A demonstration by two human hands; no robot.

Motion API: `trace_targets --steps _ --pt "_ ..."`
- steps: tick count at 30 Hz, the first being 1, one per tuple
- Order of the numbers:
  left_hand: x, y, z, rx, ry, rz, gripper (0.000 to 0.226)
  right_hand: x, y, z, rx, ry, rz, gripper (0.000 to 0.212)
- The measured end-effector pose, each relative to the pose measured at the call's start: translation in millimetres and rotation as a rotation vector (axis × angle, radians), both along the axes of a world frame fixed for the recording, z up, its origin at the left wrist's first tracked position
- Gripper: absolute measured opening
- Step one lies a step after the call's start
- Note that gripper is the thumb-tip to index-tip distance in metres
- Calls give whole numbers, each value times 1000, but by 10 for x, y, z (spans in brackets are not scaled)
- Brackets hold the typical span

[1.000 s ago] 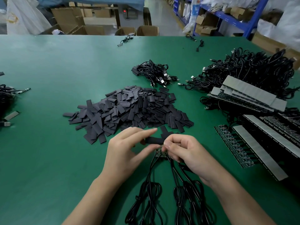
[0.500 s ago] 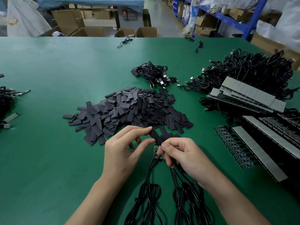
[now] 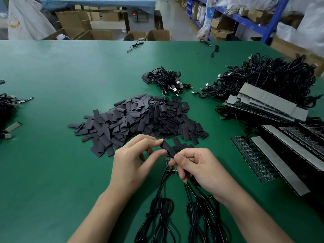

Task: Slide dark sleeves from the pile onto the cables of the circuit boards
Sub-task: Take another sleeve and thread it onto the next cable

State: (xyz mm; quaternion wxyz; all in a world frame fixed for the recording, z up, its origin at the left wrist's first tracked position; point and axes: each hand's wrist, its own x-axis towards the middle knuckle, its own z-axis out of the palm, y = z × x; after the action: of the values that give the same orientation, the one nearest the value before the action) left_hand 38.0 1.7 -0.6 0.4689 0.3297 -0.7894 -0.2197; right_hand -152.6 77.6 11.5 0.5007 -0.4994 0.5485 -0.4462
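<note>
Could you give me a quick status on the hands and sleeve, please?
Left hand pinching one dark sleeve, tilted. Right hand gripping cables, touching sleeve's lower end. Circuit board below, sleeve not yet on. Nothing blocking.

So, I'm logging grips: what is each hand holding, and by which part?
Both pinch one dark sleeve: the left hand its far end, the right hand its near end, above the small circuit board.

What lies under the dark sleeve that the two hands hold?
A small circuit board shows below the sleeve, one black cable leaving it. The right hand covers the board's right side, so where the other cables end is hidden.
</note>
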Motion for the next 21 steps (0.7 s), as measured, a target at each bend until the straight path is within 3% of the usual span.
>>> trace_targets --steps 17,21 --pt "-19 18 34 -61 22 -10 24 -18 2 3 3 -13 3 28" --pt "-24 48 46 59 80 -31 16 -44 -3 -23 4 13 16 27"
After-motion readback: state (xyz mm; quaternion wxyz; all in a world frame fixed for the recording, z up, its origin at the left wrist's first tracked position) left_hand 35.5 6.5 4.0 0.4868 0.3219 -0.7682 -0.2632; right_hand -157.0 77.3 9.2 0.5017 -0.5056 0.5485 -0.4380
